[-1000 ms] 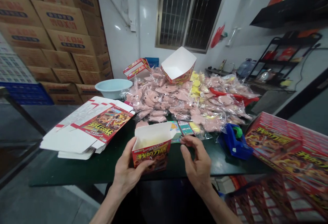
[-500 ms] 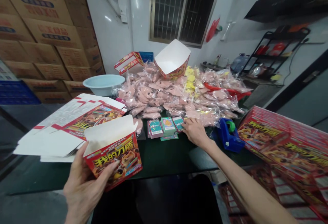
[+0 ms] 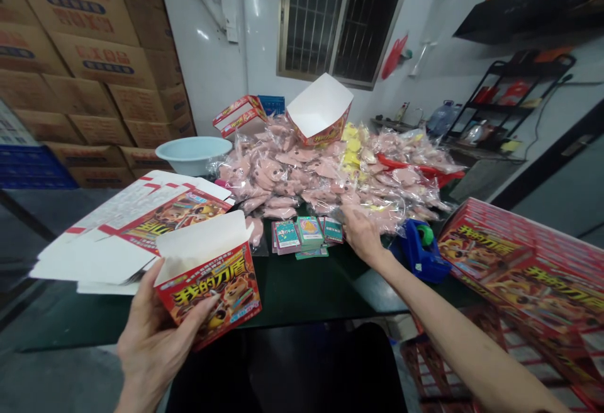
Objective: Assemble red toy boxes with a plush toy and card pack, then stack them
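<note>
My left hand [image 3: 163, 337] is wrapped around a red printed cardboard box [image 3: 214, 290], thumb on its front. The box is tilted, with its white top flap up. My right hand [image 3: 362, 233] reaches to the front edge of a pile of pink toys in clear bags [image 3: 306, 174]. Its fingers are blurred against the plastic, so I cannot see whether they grip anything. Just left of it, stacks of small printed cards [image 3: 310, 232] lie on the dark green table [image 3: 302, 293].
Flat, unfolded boxes [image 3: 113, 237] lie on the left, with a pale blue basin [image 3: 194, 153] behind. An open box [image 3: 321, 111] rests on the pile. A blue tape dispenser [image 3: 425, 252] stands right of my right hand, beside stacked finished boxes [image 3: 528, 268].
My right hand has moved slightly right, off the right-hand card stack, whose top card now shows more fully. The left hand and its box have hardly moved.
</note>
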`<action>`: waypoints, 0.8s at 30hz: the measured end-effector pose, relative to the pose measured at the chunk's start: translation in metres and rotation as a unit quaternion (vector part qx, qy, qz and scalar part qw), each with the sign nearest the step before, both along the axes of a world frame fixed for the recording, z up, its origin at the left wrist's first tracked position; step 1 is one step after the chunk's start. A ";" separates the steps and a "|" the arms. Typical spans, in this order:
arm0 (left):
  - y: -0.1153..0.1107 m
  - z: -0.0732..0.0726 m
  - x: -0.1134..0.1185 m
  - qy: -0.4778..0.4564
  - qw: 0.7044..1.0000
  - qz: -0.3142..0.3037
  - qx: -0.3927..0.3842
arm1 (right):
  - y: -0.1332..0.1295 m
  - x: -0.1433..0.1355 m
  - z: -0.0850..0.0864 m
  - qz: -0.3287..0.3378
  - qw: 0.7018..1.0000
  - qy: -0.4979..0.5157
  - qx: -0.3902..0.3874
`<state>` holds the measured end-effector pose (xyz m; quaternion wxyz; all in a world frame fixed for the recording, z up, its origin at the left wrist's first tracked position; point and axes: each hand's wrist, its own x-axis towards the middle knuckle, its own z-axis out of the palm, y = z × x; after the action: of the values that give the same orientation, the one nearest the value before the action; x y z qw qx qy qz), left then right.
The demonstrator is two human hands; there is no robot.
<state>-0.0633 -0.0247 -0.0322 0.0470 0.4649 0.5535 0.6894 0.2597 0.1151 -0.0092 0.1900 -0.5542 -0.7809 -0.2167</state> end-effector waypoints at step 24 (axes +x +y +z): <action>0.001 -0.003 -0.006 -0.024 0.999 -0.021 -0.026 | 0.051 -0.009 0.011 0.276 0.908 0.089 -0.304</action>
<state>-0.0694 -0.0238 -0.0357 0.0868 0.4586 0.5603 0.6842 0.2506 0.1662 0.0014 0.1336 -0.3646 -0.9105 0.1421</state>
